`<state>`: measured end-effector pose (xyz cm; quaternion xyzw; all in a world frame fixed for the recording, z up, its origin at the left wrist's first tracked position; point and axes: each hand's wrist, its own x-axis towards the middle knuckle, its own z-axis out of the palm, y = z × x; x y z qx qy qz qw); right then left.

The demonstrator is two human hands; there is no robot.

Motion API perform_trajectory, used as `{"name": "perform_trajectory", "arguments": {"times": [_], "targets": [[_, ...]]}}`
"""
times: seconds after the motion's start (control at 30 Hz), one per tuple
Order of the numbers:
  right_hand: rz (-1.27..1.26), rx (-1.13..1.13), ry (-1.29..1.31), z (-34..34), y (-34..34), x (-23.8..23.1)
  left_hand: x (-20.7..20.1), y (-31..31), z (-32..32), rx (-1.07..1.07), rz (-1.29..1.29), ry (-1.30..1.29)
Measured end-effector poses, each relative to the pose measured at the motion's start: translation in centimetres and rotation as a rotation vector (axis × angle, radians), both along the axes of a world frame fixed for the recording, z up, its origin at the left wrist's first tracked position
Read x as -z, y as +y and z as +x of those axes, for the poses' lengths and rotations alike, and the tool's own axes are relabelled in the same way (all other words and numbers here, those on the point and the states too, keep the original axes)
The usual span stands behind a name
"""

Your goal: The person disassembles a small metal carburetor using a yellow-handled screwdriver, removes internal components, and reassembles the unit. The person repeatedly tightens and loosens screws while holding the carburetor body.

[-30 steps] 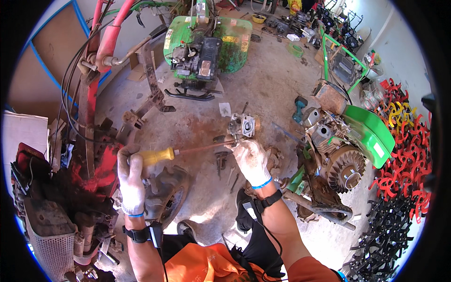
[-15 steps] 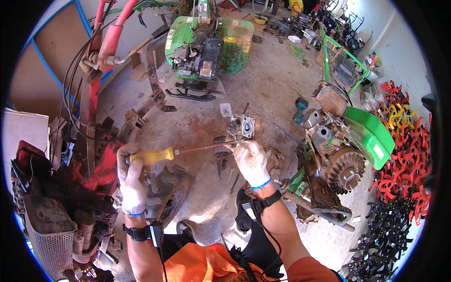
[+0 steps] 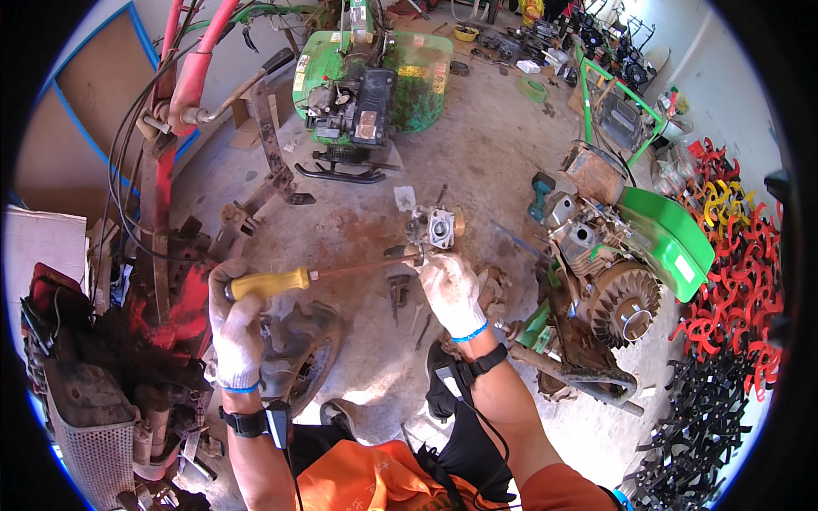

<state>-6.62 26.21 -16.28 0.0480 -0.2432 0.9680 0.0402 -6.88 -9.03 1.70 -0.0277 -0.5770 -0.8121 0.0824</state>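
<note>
The screwdriver point(image 3: 294, 279) is held nearly level between the hands, handle toward 9 o'clock, shaft pointing just above 3, its tip at the carburettor's point(image 3: 437, 228) lower end. The left hand point(image 3: 234, 328) is curled closed around the handle. The right hand point(image 3: 452, 294), fingers bent together, grips the carburettor at its 6 o'clock side.

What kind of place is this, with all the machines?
Probably a repair workshop for small machines. There's an engine with its finned wheel uncovered, a heap of curved red pieces, and a yellow-handled screwdriver in the left hand.
</note>
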Motion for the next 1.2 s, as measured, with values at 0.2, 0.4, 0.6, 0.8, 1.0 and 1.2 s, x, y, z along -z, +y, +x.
{"name": "perform_trajectory", "arguments": {"times": [0.2, 0.4, 0.6, 0.8, 1.0, 1.2], "targets": [[-0.025, 0.051, -0.031, 0.3, -0.5, -1.1, 0.0, -0.4, -0.3, 0.033, -0.186, -0.022], [-0.027, 0.062, -0.106, 0.5, -0.2, -1.6, 0.7, -1.4, -0.7, -0.035, -0.313, -0.170], [-0.267, -0.121, 0.002, -0.7, -0.1, 0.0, 0.9, -0.7, -0.5, 0.126, 0.135, 0.010], [1.068, 0.431, -0.058, 0.0, -0.5, -0.5, 0.9, -1.7, -0.8, 0.034, -0.453, -0.130], [1.005, 0.359, -0.014, 0.2, -0.4, -1.0, 0.0, -0.1, -0.1, 0.007, 0.007, -0.023], [0.064, -0.070, 0.033, 0.5, 0.3, -0.4, 0.0, -1.0, -0.2, 0.044, -0.188, 0.018]]}}
